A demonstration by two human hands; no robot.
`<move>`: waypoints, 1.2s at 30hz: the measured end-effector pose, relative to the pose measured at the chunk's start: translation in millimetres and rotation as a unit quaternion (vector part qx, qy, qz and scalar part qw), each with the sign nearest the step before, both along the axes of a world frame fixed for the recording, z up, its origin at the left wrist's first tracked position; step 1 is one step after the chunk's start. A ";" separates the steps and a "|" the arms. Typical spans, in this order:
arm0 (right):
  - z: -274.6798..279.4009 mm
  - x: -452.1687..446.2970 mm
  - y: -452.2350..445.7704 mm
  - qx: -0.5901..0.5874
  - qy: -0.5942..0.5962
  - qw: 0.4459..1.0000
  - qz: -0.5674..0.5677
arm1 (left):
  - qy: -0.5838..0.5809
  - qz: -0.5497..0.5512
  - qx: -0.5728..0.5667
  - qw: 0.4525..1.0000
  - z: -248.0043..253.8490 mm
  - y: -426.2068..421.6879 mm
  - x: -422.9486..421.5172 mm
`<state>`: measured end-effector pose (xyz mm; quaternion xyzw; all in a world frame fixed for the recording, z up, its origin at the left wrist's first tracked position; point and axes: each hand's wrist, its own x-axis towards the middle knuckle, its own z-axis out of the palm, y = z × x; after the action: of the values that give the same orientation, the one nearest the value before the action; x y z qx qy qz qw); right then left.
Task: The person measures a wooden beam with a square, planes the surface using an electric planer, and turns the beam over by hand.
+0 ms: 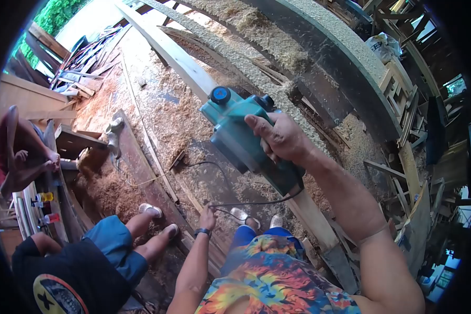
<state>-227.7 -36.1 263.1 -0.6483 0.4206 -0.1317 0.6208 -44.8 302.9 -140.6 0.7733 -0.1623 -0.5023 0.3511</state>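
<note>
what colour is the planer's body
Green, with a black knob at the front; the head view shows it best.

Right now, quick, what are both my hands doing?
Left hand: closed on the black power cord.
Right hand: closed around the handle of the green power planer, atop the wooden plank.

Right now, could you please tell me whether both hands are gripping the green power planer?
No, the right hand grips the planer, while the left hand holds the black cord.
</note>
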 end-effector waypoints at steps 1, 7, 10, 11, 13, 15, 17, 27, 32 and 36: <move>-0.1 9.8 -7.2 0.000 -0.006 1.000 0.002 | 0.005 0.006 -0.014 1.000 10.5 -9.4 11.1; -1.7 76.0 -53.0 0.009 -0.008 1.000 -0.016 | 0.037 0.026 -0.072 0.996 50.2 -57.5 69.1; -4.0 101.6 -75.9 0.008 -0.017 1.000 -0.014 | 0.046 0.054 -0.121 0.990 67.5 -80.3 88.6; -3.2 110.4 -82.2 0.005 -0.016 1.000 -0.013 | 0.051 0.069 -0.129 0.988 76.9 -90.5 94.6; -1.3 127.5 -93.9 0.000 -0.011 1.000 -0.011 | 0.061 0.099 -0.148 0.982 88.9 -109.2 106.7; -3.3 142.7 -108.3 0.000 -0.019 1.000 -0.004 | 0.065 0.117 -0.194 0.972 103.2 -130.7 117.5; 0.2 159.1 -118.1 -0.008 -0.014 1.000 -0.010 | 0.097 0.130 -0.241 0.957 115.5 -152.6 131.0; -0.5 254.7 -191.4 -0.009 -0.001 1.000 -0.023 | 0.140 0.089 -0.289 0.943 151.0 -272.4 213.6; -4.6 298.2 -223.7 -0.011 -0.015 0.999 -0.042 | 0.114 0.014 -0.273 0.955 146.8 -311.4 242.9; -3.8 328.7 -251.7 -0.010 -0.012 0.999 -0.038 | 0.118 0.050 -0.251 0.959 151.3 -342.3 251.6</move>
<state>101.1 -287.9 259.4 -0.6366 0.4358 -0.1675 0.6138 206.9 -39.4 10.7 0.6027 -0.2019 -0.5150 0.5751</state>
